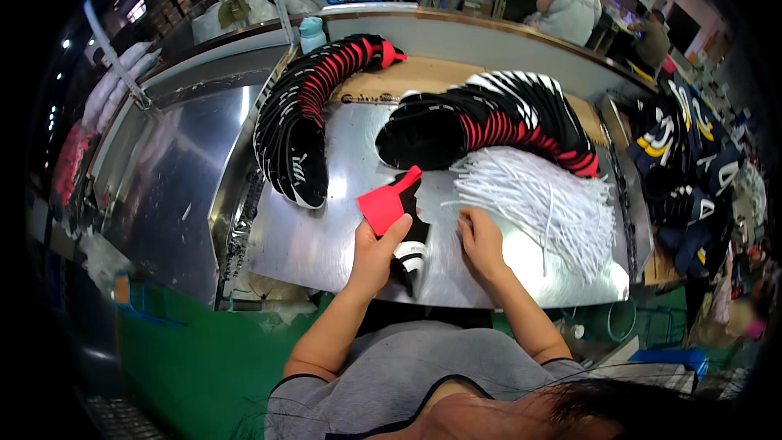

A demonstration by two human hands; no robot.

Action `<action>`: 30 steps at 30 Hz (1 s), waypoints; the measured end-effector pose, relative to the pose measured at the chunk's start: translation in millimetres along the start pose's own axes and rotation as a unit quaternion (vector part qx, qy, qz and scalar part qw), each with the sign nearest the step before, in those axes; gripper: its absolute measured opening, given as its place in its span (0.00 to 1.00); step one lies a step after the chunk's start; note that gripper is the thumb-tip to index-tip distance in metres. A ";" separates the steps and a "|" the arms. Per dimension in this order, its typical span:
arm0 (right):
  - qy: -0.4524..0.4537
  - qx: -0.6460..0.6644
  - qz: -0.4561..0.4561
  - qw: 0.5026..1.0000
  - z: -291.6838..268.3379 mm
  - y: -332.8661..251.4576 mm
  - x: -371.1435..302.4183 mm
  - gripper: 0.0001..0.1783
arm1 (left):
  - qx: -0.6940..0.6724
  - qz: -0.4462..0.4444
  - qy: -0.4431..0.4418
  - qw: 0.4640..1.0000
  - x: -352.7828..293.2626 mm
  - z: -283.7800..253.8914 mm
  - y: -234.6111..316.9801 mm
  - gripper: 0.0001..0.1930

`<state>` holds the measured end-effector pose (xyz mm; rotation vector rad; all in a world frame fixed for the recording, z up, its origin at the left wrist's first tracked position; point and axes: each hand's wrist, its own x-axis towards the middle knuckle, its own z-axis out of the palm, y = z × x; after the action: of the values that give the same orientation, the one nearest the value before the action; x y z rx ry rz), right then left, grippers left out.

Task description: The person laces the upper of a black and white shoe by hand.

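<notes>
At the left edge of the table (301,232), a curved stack of shoes (281,126), black with red, is nested so tightly that mostly rims are shown. Near the middle of the front edge, a black shoe (415,232) with a red flap (381,210) is grasped by the left hand (380,251); the thumb is laid on top, the other fingers are mostly hidden beneath, and whether the shoe is rested on the table cannot be told. To its right, the fingers of the right hand (482,244) are curled near the loose ends of a heap of white laces (546,204); whether a lace is pinched cannot be told. Behind, the lower part of a second stack (497,110) is partly covered by the heap, which is spread toward the front right corner.

The table is topped with shiny, streaked metal; a strip of cardboard (432,73) is laid along its far edge. A metal surface (175,163) is set to the left, above a green floor (204,358). Dark shoe parts (676,195) are piled beyond the right edge. Farther back, a seated person (570,12) is seen from behind, and the room's rim is lost in black.
</notes>
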<state>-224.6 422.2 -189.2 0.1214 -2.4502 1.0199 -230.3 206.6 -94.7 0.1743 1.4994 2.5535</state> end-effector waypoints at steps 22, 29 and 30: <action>-0.193 -0.014 0.029 0.981 145.2 14.8 449.1 0.47 | 0.081 0.253 0.416 0.870 286.3 -160.6 -10.4 0.24; -0.274 -0.170 0.126 0.938 254.9 17.1 511.0 0.61 | 0.020 0.220 0.435 0.873 283.5 -145.5 -4.1 0.23; -0.262 -0.198 0.094 0.940 261.4 21.4 513.6 0.59 | 0.015 0.221 0.430 0.875 285.2 -144.4 -5.3 0.24</action>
<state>-786.2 308.6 -124.0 0.0252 -3.1580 0.5894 -535.9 145.6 -166.0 -0.8269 1.9317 3.1844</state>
